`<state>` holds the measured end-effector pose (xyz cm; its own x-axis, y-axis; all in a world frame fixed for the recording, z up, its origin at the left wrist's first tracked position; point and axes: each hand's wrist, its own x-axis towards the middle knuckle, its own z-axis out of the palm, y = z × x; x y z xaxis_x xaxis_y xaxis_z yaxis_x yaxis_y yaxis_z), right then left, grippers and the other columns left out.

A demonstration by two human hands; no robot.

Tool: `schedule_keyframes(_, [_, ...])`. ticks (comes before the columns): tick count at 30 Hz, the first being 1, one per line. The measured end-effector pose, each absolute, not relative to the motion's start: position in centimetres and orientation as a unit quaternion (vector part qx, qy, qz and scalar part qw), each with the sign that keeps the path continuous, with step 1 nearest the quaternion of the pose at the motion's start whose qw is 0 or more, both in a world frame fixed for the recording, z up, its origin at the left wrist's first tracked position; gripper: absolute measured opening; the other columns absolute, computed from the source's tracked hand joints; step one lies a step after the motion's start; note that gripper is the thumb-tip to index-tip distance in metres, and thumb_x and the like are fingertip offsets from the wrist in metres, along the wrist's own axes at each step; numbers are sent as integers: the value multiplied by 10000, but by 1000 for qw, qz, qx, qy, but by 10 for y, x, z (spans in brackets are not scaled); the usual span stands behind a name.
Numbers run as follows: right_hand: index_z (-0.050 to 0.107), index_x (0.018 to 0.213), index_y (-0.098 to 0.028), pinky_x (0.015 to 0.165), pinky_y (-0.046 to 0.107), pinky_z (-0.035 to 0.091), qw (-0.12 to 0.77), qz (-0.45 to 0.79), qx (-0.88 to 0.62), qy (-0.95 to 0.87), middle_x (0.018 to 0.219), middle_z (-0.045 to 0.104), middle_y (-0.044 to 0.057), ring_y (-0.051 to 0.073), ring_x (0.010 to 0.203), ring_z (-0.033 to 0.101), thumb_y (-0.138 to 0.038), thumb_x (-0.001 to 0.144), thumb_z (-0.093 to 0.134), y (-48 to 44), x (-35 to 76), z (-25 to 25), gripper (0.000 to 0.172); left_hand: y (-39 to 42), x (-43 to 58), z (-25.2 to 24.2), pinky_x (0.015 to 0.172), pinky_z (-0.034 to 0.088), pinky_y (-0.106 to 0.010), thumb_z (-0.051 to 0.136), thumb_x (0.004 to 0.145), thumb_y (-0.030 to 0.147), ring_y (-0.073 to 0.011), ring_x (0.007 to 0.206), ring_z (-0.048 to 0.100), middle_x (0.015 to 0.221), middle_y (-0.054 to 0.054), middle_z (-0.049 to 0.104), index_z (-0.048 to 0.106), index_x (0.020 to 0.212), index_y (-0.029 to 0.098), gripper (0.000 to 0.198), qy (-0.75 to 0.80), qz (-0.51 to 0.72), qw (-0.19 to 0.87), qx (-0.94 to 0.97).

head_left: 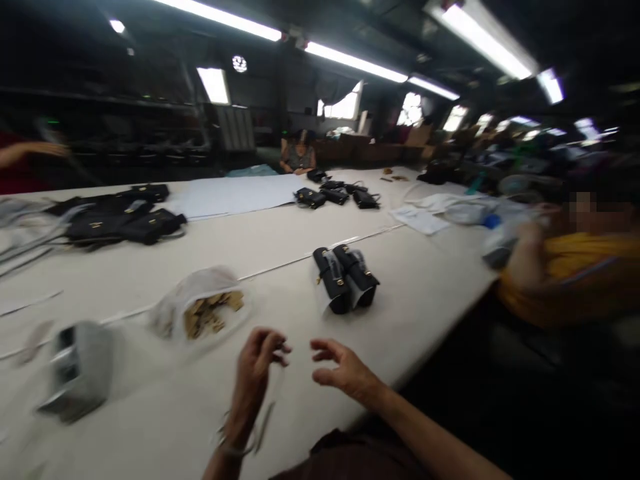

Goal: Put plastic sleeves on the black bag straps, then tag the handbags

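Note:
My left hand (pixel 257 363) is raised over the pale table, its fingers curled; a thin light strip hangs below it, and what lies between the fingertips is too blurred to make out. To its right, my right hand (pixel 347 373) hovers with thumb and fingers apart and nothing between them. The two hands do not touch. Beyond my right hand, two black rolled bags (pixel 334 283) with gold fittings and clear wrap on the handles lie side by side. A clear plastic bag (pixel 167 310) of small tan pieces (pixel 213 313) lies beyond my left hand.
At the left stands a grey box-shaped packet (pixel 83 373). Black bags (pixel 120 220) are piled at the far left, more black bags (pixel 337 193) at the far middle. White sheets (pixel 235 195) lie on the long table (pixel 420 280). A person in yellow (pixel 570 273) sits at the right; others are farther off.

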<state>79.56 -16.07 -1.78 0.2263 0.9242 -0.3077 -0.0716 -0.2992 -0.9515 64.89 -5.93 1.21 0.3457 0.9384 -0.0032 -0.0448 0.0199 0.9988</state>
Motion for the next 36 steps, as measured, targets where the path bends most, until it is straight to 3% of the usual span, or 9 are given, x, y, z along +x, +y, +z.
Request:
schedule_keyframes(1, [582, 1297, -238, 920, 333, 509, 498, 517, -598, -356, 1293, 611, 84, 232, 1203, 553, -298, 633, 848, -157, 793, -11, 718, -63, 646, 14, 611, 583, -303, 610, 900, 481, -180, 766, 664, 860, -37, 652, 636, 912, 148, 335, 367, 403, 621, 564])
schedule_keyframes(3, [587, 1282, -243, 970, 368, 508, 545, 528, -543, -359, 1351, 583, 87, 247, 1236, 551, -313, 670, 851, -148, 793, 1, 671, -62, 650, 19, 636, 586, -294, 630, 864, 464, -179, 804, 662, 970, -60, 661, 638, 825, 159, 307, 302, 389, 654, 574])
schedule_keyframes(8, [715, 956, -133, 781, 333, 581, 541, 550, -572, -280, 856, 721, 63, 174, 741, 684, -442, 644, 883, -137, 800, 27, 470, -41, 676, 24, 721, 541, -265, 657, 845, 347, -166, 883, 631, 1153, -81, 629, 658, 747, 166, 206, 287, 431, 595, 615])
schedule_keyframes(10, [712, 893, -132, 725, 332, 589, 543, 545, -580, -268, 789, 715, 52, 164, 664, 677, -495, 642, 873, -139, 803, 33, 469, -39, 679, 19, 808, 527, -291, 640, 869, 365, -194, 981, 627, 1153, -88, 649, 691, 858, 176, 197, 278, 430, 621, 594])
schedule_keyframes(14, [703, 923, -159, 701, 335, 594, 582, 545, -557, -234, 787, 727, 47, 170, 668, 687, -489, 642, 875, -143, 810, 36, 466, -53, 678, -1, 943, 504, -367, 583, 912, 517, -234, 1087, 634, 1182, -119, 675, 616, 1215, 183, 452, 198, 340, 741, 544])
schedule_keyframes(18, [705, 938, -172, 610, 326, 590, 598, 519, -566, -227, 840, 734, 60, 183, 663, 684, -477, 629, 874, -146, 820, 33, 466, -71, 679, -14, 741, 555, -325, 605, 878, 583, -171, 743, 697, 1029, -101, 704, 545, 1307, 168, 600, 147, 234, 815, 509])
schedule_keyframes(21, [732, 926, -158, 623, 336, 598, 583, 478, -605, -257, 941, 730, 94, 211, 761, 686, -495, 657, 839, -149, 829, 32, 445, -75, 682, -13, 536, 491, -236, 660, 840, 553, -91, 503, 597, 895, -52, 698, 568, 1229, 155, 564, 179, 239, 808, 508])
schedule_keyframes(28, [783, 942, -166, 674, 270, 523, 580, 394, -659, -272, 1102, 728, 103, 232, 991, 626, -428, 665, 829, -152, 839, 28, 384, -71, 697, 0, 528, 512, -226, 761, 728, 474, -92, 529, 580, 741, -17, 657, 642, 844, 129, 383, 224, 270, 772, 530])
schedule_keyframes(36, [784, 884, -148, 633, 277, 488, 576, 390, -662, -279, 888, 736, 75, 171, 766, 603, -432, 645, 850, -154, 836, 17, 378, -80, 705, 7, 486, 471, -199, 664, 773, 347, -102, 518, 610, 691, 17, 619, 598, 740, 167, 195, 286, 325, 726, 535])
